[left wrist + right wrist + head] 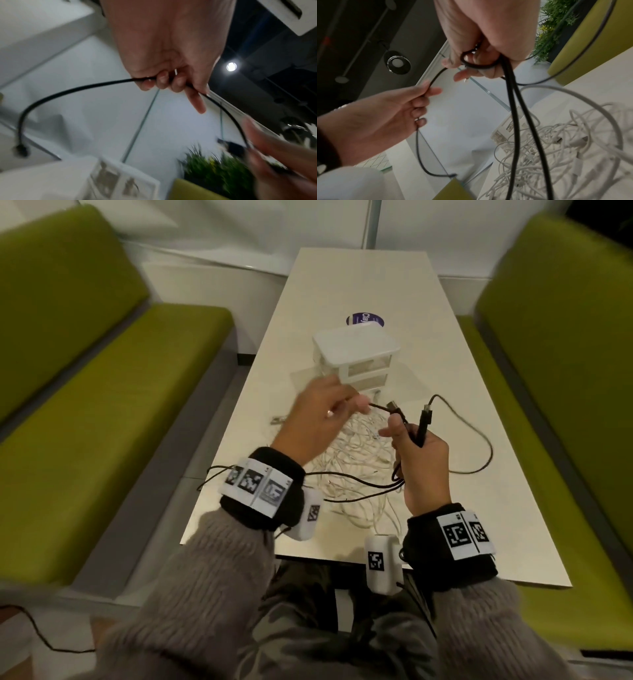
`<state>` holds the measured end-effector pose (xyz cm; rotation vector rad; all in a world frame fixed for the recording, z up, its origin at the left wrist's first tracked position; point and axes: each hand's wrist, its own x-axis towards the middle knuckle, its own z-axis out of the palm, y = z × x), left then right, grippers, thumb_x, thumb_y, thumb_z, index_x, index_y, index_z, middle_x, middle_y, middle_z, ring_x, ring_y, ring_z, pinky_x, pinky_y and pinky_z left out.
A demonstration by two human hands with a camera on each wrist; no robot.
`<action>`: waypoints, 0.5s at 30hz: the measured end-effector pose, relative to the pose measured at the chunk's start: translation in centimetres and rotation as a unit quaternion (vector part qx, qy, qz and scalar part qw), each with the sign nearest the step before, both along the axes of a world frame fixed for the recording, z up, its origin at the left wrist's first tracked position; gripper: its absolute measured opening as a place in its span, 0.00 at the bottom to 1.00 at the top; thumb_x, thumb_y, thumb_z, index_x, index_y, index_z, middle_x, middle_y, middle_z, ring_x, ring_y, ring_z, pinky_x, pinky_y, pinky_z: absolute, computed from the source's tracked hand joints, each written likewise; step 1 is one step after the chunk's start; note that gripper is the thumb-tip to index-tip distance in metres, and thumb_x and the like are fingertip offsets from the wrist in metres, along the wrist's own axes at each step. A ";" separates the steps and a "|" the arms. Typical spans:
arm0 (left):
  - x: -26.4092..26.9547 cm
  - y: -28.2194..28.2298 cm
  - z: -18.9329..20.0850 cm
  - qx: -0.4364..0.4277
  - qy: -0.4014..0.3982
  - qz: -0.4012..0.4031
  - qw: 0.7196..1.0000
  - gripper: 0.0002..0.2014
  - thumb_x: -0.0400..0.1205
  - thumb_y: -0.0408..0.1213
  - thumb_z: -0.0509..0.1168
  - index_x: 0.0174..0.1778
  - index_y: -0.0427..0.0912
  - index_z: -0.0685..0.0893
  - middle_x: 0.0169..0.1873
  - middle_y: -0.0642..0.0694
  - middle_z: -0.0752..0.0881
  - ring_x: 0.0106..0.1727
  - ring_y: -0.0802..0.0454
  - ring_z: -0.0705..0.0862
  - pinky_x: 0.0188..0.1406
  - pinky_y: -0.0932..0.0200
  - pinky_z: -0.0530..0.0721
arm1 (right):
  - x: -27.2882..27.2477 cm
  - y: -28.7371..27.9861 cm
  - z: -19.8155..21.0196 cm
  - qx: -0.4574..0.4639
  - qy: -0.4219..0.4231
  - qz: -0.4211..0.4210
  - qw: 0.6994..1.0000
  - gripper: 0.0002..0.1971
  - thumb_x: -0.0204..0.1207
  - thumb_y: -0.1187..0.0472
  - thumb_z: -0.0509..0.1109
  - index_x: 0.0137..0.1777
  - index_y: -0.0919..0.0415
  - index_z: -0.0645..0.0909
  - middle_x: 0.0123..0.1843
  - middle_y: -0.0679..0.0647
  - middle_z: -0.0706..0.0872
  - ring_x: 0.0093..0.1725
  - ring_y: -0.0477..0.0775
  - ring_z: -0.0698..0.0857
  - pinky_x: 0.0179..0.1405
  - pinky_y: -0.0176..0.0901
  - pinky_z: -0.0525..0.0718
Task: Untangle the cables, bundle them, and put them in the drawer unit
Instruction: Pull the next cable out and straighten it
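Both hands work a black cable [423, 424] above the table [462, 518]. My left hand [342, 405] pinches one strand near its end, and in the left wrist view the black cable [96, 83] passes through the curled fingers [163, 81]. My right hand [411, 450] grips several gathered loops of the black cable [513, 108], with a plug body sticking up from the fist. A tangle of white cables [356, 470] lies under the hands. The white drawer unit [356, 350] stands just beyond them, with drawers at its front.
A purple round sticker [364, 320] lies on the table behind the drawer unit. Green sofas [102, 378] flank the table on both sides. Part of the black cable loops out over the table to the right. A green plant [556, 20] stands behind the right sofa.
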<state>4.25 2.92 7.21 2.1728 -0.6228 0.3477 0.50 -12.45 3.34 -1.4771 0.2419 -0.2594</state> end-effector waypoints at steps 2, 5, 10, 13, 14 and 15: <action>0.5 2.3 0.7 0.001 -0.043 0.062 0.997 0.10 0.81 0.43 0.65 0.39 0.42 0.87 0.32 0.64 0.68 0.39 0.61 0.67 0.40 0.75 0.64 | -0.2 -0.1 -0.2 0.001 0.008 -0.014 1.000 0.19 0.75 0.44 0.68 0.30 0.56 0.82 0.21 0.40 0.78 0.24 0.39 0.72 0.28 0.34 0.68; 1.1 5.8 0.3 -0.017 -0.061 0.167 0.984 0.12 0.78 0.44 0.63 0.30 0.44 0.81 0.27 0.58 0.66 0.37 0.56 0.68 0.37 0.64 0.65 | -0.3 0.0 -0.5 0.011 0.009 -0.012 1.000 0.22 0.82 0.49 0.64 0.29 0.58 0.81 0.24 0.40 0.79 0.20 0.39 0.70 0.23 0.28 0.67; 2.2 11.2 -2.5 -0.119 0.011 0.387 0.914 0.13 0.72 0.46 0.57 0.28 0.41 0.77 0.31 0.39 0.75 0.41 0.43 0.74 0.43 0.47 0.75 | -0.4 -1.6 -1.3 -0.026 0.007 -0.012 1.000 0.20 0.83 0.49 0.63 0.33 0.56 0.85 0.24 0.45 0.69 0.20 0.41 0.63 0.20 0.32 0.62; 2.3 13.1 -4.6 0.005 0.157 0.510 0.846 0.14 0.76 0.45 0.57 0.41 0.41 0.84 0.49 0.31 0.82 0.57 0.33 0.76 0.59 0.38 0.74 | -0.6 -2.1 -1.1 -0.026 0.009 0.007 1.000 0.20 0.84 0.50 0.62 0.35 0.57 0.86 0.21 0.44 0.64 0.19 0.42 0.61 0.19 0.34 0.60; 2.0 12.9 -5.2 0.059 0.207 0.516 0.829 0.12 0.78 0.42 0.59 0.49 0.43 0.84 0.57 0.32 0.79 0.64 0.32 0.72 0.66 0.34 0.68 | -0.7 -2.0 -1.0 -0.027 0.007 0.017 0.999 0.20 0.84 0.50 0.61 0.35 0.58 0.84 0.21 0.44 0.64 0.18 0.41 0.62 0.20 0.33 0.60; 1.8 12.3 -5.6 0.094 0.231 0.498 0.831 0.12 0.80 0.39 0.60 0.56 0.44 0.83 0.62 0.33 0.77 0.68 0.33 0.69 0.70 0.33 0.63 | -0.7 -1.7 -0.9 -0.026 0.008 0.026 0.999 0.20 0.85 0.50 0.61 0.34 0.58 0.83 0.21 0.44 0.64 0.18 0.40 0.62 0.20 0.34 0.60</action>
